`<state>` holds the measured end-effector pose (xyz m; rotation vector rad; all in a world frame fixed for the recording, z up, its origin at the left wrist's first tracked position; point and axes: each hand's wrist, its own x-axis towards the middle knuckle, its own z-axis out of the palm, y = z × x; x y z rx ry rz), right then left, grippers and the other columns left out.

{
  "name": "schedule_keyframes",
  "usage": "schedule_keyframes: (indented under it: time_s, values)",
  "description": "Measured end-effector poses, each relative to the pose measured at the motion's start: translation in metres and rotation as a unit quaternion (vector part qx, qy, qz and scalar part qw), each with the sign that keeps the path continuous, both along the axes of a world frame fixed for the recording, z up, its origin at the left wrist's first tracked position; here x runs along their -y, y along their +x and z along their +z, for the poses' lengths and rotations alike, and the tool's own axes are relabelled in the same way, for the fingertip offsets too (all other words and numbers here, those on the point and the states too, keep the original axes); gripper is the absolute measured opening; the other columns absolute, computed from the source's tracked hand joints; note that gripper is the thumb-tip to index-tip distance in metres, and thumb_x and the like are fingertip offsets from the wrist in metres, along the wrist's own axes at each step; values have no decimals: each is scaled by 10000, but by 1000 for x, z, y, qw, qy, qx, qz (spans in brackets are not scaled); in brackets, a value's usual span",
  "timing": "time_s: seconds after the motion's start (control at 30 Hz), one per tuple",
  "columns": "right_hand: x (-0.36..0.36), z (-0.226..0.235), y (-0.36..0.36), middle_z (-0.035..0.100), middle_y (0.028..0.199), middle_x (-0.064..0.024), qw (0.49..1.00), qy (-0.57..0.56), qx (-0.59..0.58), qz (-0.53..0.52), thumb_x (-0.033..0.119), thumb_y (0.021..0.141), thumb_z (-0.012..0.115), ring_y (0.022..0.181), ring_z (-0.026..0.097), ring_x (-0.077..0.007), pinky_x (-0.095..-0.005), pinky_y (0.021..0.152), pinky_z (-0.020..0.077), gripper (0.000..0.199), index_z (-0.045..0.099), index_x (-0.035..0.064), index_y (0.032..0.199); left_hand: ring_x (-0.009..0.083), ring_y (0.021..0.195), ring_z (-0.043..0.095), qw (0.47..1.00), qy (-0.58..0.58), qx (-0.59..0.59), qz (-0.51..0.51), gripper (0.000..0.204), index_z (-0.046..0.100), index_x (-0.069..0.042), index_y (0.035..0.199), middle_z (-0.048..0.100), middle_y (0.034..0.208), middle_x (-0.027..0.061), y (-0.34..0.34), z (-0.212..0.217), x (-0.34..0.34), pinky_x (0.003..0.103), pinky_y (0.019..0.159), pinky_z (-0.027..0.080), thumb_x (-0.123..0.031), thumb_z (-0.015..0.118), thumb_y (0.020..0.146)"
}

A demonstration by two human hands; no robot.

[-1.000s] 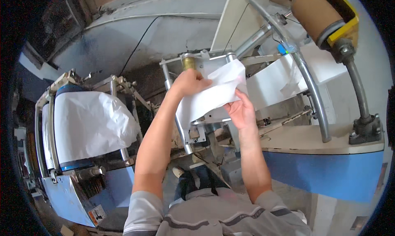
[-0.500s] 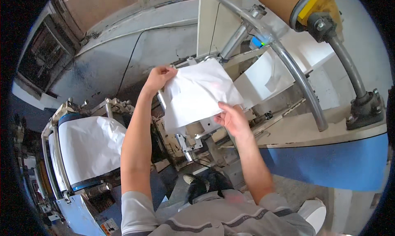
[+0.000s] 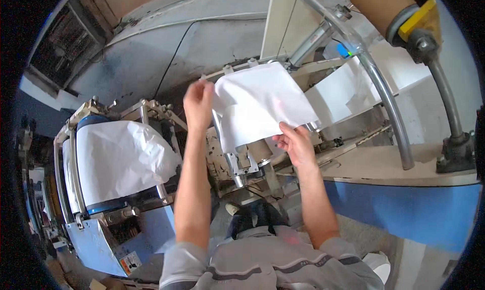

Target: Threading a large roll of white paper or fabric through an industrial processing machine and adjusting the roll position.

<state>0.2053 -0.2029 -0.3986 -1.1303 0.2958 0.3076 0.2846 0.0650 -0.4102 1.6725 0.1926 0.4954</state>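
A white sheet (image 3: 262,100), paper-like, lies draped over the rollers of a machine in front of me, its front edge hanging loose. My right hand (image 3: 299,147) pinches that front edge near its right end, thumb on top and fingers curled below. At the left edge of the sheet is my left hand (image 3: 198,107), raised with fingers curled in. Motion smears its fingertips, so whether they still touch the sheet is unclear. Beneath the sheet a brown cardboard core (image 3: 259,150) and a metal bracket (image 3: 242,164) partly show.
On the left, a wrinkled white web (image 3: 118,163) covers a roller on a blue-sided machine (image 3: 98,244). A curved metal bar (image 3: 384,87) arches at the right, beside a large brown roll (image 3: 379,9) on a yellow mount. A beige ledge (image 3: 364,163) tops a blue panel (image 3: 394,209).
My view has shifted, so the scene sits differently. The left hand has gone from pinching the sheet's upper left corner to a blurred curl beside its edge. The sheet lies flatter over the rollers.
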Motion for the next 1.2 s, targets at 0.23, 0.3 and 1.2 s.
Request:
schedule_keyframes:
  time_s: [0.23,0.3,1.2]
  values:
    - [-5,1,-3,640,851,-45,1000,-2,-3,22,210,886,663,713,636,-155,-267,555,437,184,611,50,961,263,980,657,988,71,-117,-67,486,602,2,1197,668,1064,211,-94,-16,39,360,775,539,-379,624,897]
    - [-1,1,-3,643,855,-49,1000,-14,-15,13,207,887,661,715,634,-158,-271,556,439,179,610,50,957,147,796,624,991,-112,-70,2,391,617,53,1096,671,858,95,-86,-46,27,275,707,497,-291,625,911]
    - [-26,-7,-8,635,767,-28,981,-184,-55,25,185,903,650,643,629,-130,-215,458,449,140,594,66,950,301,1113,559,639,-745,-94,167,375,508,50,1219,564,1216,160,-90,-407,27,425,972,456,-80,604,881]
